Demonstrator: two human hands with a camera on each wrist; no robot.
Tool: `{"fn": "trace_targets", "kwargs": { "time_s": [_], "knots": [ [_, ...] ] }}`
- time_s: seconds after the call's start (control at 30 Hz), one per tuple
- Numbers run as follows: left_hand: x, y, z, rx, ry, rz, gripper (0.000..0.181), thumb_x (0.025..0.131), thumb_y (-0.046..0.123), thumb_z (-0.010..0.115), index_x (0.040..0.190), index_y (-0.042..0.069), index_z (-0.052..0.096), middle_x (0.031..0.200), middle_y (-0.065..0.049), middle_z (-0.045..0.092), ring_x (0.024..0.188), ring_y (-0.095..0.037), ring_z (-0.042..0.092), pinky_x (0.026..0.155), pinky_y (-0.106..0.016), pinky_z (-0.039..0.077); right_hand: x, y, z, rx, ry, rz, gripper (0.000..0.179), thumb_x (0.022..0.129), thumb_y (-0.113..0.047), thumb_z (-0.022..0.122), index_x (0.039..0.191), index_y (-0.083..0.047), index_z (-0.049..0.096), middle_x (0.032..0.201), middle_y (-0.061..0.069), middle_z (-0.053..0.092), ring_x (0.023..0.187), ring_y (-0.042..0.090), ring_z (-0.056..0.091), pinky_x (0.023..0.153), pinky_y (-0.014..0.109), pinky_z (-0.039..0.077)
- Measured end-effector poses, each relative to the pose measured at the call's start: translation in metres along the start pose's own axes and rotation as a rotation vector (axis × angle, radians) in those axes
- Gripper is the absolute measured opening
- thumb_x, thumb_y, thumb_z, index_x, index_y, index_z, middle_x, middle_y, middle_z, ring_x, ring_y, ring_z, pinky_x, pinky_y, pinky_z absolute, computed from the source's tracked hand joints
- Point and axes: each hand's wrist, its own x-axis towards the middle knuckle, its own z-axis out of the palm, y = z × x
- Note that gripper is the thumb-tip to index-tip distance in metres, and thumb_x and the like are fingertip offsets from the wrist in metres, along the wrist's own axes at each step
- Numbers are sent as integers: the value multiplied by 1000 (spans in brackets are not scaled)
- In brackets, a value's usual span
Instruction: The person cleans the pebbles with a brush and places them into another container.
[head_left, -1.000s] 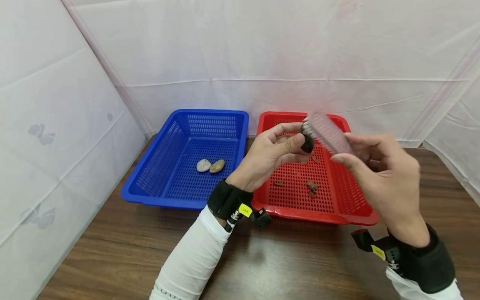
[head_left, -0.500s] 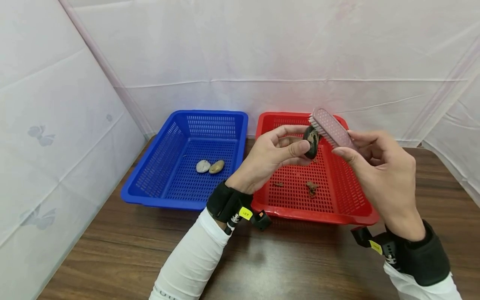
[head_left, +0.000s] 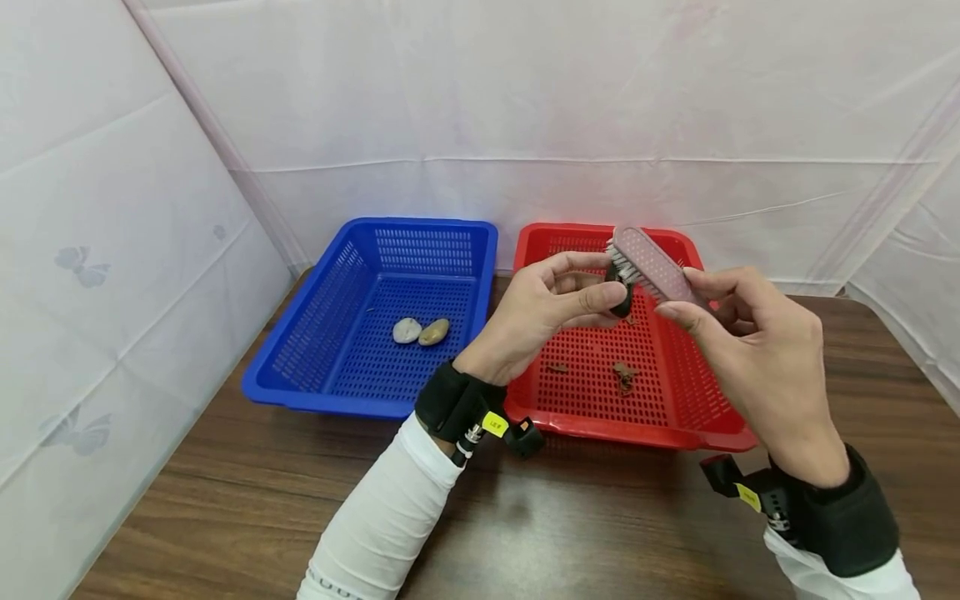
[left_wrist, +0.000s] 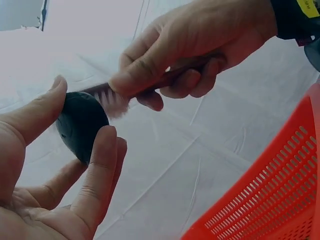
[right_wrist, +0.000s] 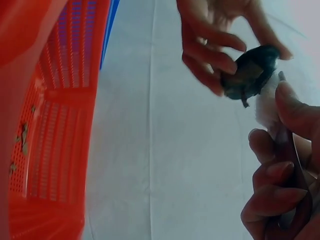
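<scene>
My left hand (head_left: 551, 304) pinches a dark, smooth stone (left_wrist: 80, 125) between thumb and fingertips, above the red basket (head_left: 600, 425). A brownish patch marks the stone's face in the right wrist view, with a small dark flake hanging at its lower edge. My right hand (head_left: 765, 350) grips a pink scrubbing brush (head_left: 654, 265) with white dots on its back, thumb on one side and fingers curled under the handle. Its pale bristles (right_wrist: 267, 107) are right at the stone's edge. In the head view the brush hides much of the stone.
Small brown crumbs (head_left: 624, 377) lie on the red basket's floor. Left of it stands a blue basket (head_left: 322, 404) holding a white stone (head_left: 407, 331) and a tan stone (head_left: 433, 332). Both baskets rest on a wooden table (head_left: 247, 500) before a pale cloth wall (head_left: 450, 100).
The stone was turned to show its brown-patched face half a second ago and is now mostly behind the brush. The brush has shifted slightly down and left over it.
</scene>
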Motion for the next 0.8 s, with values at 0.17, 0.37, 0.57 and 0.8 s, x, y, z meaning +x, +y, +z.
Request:
{"fn": "trace_targets", "kwargs": {
  "time_s": [0.17,0.37,0.57,0.8],
  "knots": [
    [0,-1,0,10,-15,8,39,103,0,67,142,1,60,119,-20,71,89,-24,76,98,-52,60,1,-1,-1,40,25,37,41,84,-3,91,122,1,75,89,-16,69,71,1,59,65,7,47],
    [1,0,0,-57,22,10,38,105,-2,64,143,0,58,121,-20,71,89,-23,76,95,-44,62,-3,-12,-1,54,1,-11,42,87,-15,90,123,0,76,86,-7,65,68,3,51,59,10,41],
    [-1,2,0,-17,29,10,37,104,0,67,140,1,60,118,-20,71,86,-23,77,98,-48,60,-1,-7,3,-33,11,-32,39,88,-15,89,121,0,77,84,-2,67,67,0,51,59,10,39],
    [0,1,1,-28,2,19,38,104,-3,66,142,1,60,119,-21,71,89,-24,76,94,-46,62,0,-6,-1,17,55,34,42,83,4,90,122,-1,77,88,-14,70,70,2,58,62,8,46]
  ]
}}
